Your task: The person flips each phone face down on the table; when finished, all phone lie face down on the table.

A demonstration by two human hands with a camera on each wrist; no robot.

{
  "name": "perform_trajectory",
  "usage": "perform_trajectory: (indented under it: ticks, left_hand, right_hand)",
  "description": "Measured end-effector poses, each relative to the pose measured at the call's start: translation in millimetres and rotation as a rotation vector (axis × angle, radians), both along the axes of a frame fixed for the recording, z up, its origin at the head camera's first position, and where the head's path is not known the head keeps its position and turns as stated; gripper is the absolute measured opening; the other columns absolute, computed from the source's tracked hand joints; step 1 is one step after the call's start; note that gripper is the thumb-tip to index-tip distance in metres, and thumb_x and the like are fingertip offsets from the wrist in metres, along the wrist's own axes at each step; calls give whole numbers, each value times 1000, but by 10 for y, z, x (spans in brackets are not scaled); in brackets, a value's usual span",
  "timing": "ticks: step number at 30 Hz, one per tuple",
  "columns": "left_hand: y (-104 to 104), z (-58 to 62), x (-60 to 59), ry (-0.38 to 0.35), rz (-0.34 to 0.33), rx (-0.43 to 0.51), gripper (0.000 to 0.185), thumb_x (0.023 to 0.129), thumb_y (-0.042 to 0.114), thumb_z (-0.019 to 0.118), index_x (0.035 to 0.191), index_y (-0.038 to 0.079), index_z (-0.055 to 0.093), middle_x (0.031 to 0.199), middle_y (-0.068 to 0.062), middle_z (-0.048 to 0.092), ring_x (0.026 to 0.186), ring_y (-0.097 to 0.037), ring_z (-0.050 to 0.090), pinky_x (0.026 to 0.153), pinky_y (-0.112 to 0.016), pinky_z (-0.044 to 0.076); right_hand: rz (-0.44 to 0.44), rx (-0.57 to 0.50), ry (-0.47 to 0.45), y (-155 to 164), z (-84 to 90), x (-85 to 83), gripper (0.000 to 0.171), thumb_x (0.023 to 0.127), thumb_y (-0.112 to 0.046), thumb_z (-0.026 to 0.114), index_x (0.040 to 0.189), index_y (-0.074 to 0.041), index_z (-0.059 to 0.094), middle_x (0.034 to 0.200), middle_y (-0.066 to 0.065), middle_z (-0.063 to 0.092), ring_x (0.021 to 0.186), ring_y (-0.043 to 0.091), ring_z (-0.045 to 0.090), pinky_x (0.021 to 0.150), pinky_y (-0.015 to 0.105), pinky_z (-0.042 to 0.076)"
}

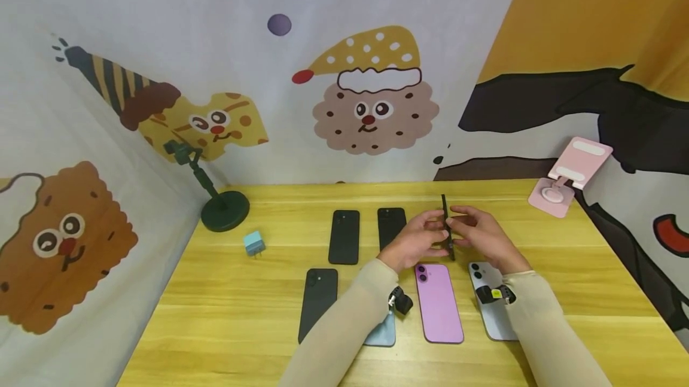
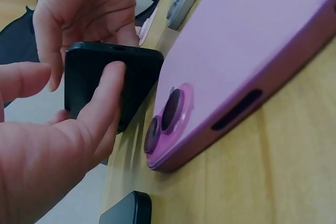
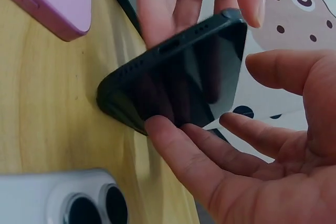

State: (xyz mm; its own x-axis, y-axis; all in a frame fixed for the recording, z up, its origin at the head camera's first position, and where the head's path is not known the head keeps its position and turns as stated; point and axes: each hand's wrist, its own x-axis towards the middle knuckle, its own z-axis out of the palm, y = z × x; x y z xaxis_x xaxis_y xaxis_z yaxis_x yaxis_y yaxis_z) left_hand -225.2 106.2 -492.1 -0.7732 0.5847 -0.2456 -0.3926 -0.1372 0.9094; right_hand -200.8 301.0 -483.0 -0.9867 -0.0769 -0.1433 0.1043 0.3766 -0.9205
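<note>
A black phone [image 1: 446,222] stands on its long edge between the two hands, seen edge-on in the head view. My left hand [image 1: 414,240] holds it from the left, its fingers [image 2: 107,85] laid along one broad face. From the other side my right hand [image 1: 481,234] grips it, with fingertips [image 3: 160,124] against the glossy face and the thumb close by the edge. Just in front lies a pink phone [image 1: 438,303], camera side up. Below the right wrist rests a white phone [image 1: 492,309], partly hidden by the arm.
Dark phones [image 1: 344,237] lie to the left, one partly behind the left hand. A light blue phone [image 1: 382,333] shows beneath the left sleeve. Farther left are a blue charger [image 1: 254,243] and a green stand [image 1: 225,210]. A pink phone stand [image 1: 554,192] occupies the back right.
</note>
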Motion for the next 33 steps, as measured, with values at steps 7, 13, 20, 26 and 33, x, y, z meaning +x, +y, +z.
perform_trajectory:
  ticks: [7,13,20,26,33]
  left_hand:
    - [-15,-5,12,-14,-106,-24,56,106,6,62,157,24,49,163,-13,44,140,-38,56,105,-58,56]
    - [-7,-35,30,20,-131,-72,51,105,10,65,154,21,54,167,-10,39,139,-32,57,106,-56,56]
    - [-16,-38,36,4,-63,-77,61,103,15,69,159,17,46,165,-7,42,138,-30,58,103,-55,57]
    - [-36,-37,31,-38,13,-59,70,102,14,71,164,13,38,163,-14,43,133,-32,62,103,-54,58]
    - [-57,-85,8,-28,37,-22,65,99,9,71,158,16,46,141,-8,58,114,-24,67,101,-55,59]
  right_hand:
    - [-13,54,25,-5,15,-18,66,108,-35,63,158,3,41,143,34,57,92,21,66,68,30,60]
    - [-51,117,40,10,8,-10,61,109,-30,60,157,4,43,144,34,56,113,38,65,80,32,63]
    - [-101,141,66,39,2,21,54,109,-22,58,155,3,46,145,33,57,127,47,62,98,50,61]
    - [-153,104,92,73,33,44,51,110,-20,56,155,2,49,146,31,60,117,27,69,85,18,58]
    - [-207,11,93,49,86,40,51,109,-17,57,154,4,49,147,32,58,96,-6,64,80,14,58]
